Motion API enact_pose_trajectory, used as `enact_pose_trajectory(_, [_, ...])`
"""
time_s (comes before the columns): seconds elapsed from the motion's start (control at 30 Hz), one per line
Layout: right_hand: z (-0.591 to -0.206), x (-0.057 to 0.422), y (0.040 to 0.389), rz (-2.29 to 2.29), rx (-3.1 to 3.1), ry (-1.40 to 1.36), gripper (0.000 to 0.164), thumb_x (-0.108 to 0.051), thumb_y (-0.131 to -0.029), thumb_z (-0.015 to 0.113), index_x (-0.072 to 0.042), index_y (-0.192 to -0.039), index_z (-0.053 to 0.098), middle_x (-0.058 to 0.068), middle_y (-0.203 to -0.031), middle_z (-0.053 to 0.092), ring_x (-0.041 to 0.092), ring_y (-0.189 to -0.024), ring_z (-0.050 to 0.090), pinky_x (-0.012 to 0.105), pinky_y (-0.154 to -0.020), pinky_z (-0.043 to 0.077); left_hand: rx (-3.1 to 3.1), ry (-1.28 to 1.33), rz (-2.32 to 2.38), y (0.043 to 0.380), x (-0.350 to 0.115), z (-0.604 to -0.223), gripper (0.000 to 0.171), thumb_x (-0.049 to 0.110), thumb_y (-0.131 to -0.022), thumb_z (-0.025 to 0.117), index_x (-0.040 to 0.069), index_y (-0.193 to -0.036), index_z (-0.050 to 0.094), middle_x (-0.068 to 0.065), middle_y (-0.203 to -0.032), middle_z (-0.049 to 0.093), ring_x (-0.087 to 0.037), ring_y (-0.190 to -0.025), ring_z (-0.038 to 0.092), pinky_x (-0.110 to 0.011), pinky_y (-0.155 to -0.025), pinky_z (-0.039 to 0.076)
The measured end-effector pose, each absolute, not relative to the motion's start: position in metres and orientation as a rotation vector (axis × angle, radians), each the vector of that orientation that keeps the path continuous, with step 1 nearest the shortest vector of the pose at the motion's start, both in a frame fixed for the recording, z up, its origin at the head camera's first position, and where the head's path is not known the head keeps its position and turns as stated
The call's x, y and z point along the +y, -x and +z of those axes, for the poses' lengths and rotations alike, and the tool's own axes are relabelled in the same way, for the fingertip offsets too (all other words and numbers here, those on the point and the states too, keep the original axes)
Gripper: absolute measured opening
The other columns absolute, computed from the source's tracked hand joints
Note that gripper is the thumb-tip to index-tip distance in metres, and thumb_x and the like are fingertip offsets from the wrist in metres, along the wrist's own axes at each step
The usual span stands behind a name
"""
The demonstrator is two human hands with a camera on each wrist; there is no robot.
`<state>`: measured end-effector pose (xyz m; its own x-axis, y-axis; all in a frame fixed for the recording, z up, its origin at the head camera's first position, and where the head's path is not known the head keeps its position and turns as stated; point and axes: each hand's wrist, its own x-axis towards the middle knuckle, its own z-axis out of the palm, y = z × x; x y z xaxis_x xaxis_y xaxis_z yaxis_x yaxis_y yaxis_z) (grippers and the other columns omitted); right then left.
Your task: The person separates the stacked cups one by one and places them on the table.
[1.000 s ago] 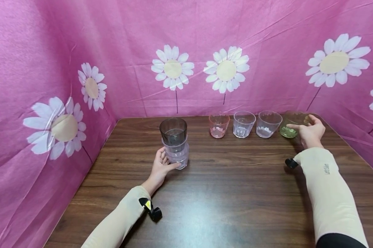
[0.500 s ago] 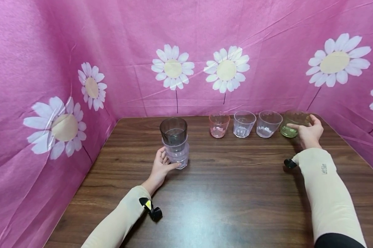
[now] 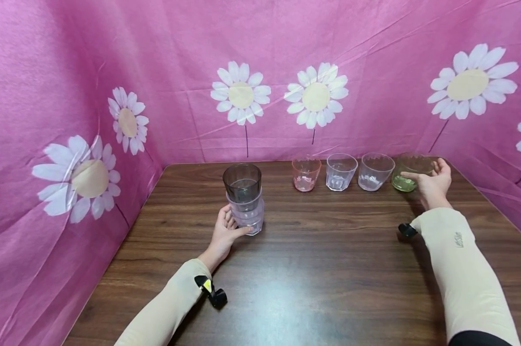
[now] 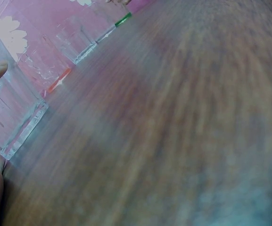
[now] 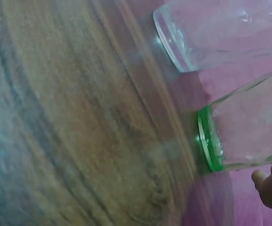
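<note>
Currently my left hand grips the cup stack; my right hand is half-closed round the green cup, beside a clear cup. Grasp step, I'd judge; next probably needs a straight lift.

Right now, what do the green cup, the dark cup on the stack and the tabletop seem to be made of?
Green cup: glossy glass or clear plastic, can't tell which; the pink backdrop shows through.
Dark cup: likely the same, smoky-tinted; its wall looks see-through.
Tabletop: wood or wood-look laminate, satin finish; brown grain and a soft reflection show.
</note>
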<state>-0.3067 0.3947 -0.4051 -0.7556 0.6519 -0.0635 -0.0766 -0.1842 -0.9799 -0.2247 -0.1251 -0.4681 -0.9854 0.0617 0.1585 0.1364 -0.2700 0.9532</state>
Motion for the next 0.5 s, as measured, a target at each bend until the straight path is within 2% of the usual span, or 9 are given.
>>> enact_pose_trajectory(0.1, [-0.401,0.392,0.304,1.948,-1.640,0.658,0.106,0.018,-0.072,0.077,-0.019,-0.157,0.026,-0.005,-0.159,0.027,0.008,-0.141,0.021,0.014,-0.110,0.026,-1.879,0.249,-2.445,0.224,-0.126,-0.468,0.081,-0.021,-0.069,0.071,-0.002,-0.138,0.032,-0.009,-0.135,0.053,-0.012,-0.121,0.052,-0.029,-0.107,0.039])
enact_pose_trajectory(0.3, [-0.391,0.383,0.293,1.888,-1.669,0.661,0.101,0.015,-0.073,0.079,-0.020,-0.155,0.031,-0.007,-0.153,0.032,0.007,-0.139,0.023,0.014,-0.110,0.026,-1.888,0.261,-2.432,0.225,-0.126,-0.468,0.081,-0.020,-0.070,0.071,-0.002,-0.138,0.032,-0.011,-0.136,0.053,-0.013,-0.122,0.052,-0.030,-0.108,0.038])
enact_pose_trajectory(0.5, [-0.384,0.368,0.282,1.802,-1.746,0.617,0.099,0.016,-0.073,0.077,-0.019,-0.154,0.031,-0.004,-0.155,0.029,0.006,-0.141,0.019,0.012,-0.111,0.021,-1.880,0.257,-2.446,0.223,-0.126,-0.466,0.081,-0.020,-0.070,0.071,-0.004,-0.139,0.032,-0.014,-0.138,0.051,-0.012,-0.122,0.051,-0.031,-0.109,0.036])
